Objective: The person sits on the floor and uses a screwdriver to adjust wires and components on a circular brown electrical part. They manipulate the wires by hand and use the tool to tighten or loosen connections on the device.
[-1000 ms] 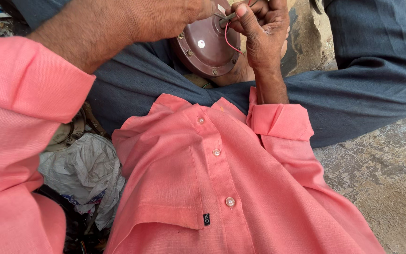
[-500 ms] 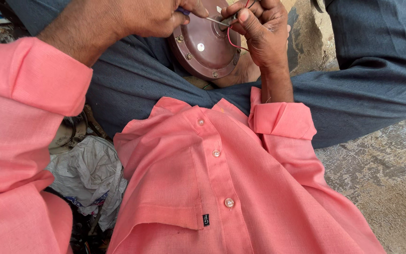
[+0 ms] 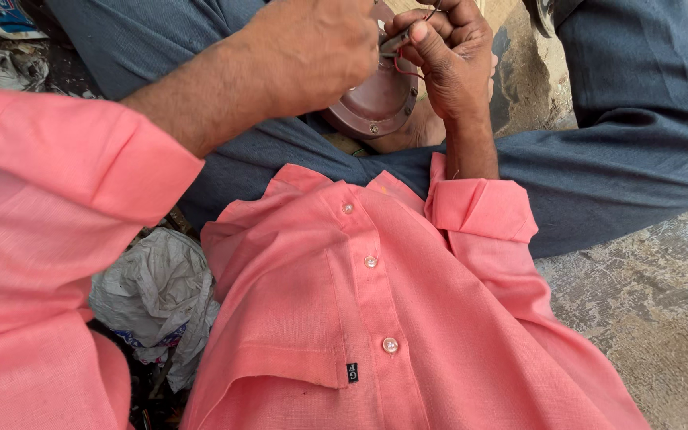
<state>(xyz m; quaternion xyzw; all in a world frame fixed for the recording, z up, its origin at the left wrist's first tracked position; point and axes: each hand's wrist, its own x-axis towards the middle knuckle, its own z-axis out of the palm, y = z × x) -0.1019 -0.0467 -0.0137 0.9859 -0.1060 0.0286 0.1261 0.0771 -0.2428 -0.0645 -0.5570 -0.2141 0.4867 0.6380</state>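
I am sitting cross-legged on the rough ground (image 3: 639,310), and the round reddish-brown metal disc (image 3: 376,103) is resting in my lap, against my dark trousers (image 3: 615,151), near the top edge of the view. My right hand (image 3: 447,56) is curled closed at the disc's upper rim, thumb and fingers pinching a small metal piece (image 3: 396,38) with a thin red wire (image 3: 404,70) looping down from the grip. My left hand (image 3: 312,52) is closing in from the other side, its back toward me, so I cannot tell what its fingers are pinching, only that they are bunched tight and meeting the right hand at that same spot.

Compared with a second ago, my left hand is covering more of the disc; its centre was showing plainly then and now only the lower arc with its rim screws is visible. Both hands are staying on the same point at the rim, so I judge the fine work on the wire connection is ongoing, not finished.

A crumpled grey plastic bag (image 3: 157,295) is lying by my left knee, well apart from the disc.
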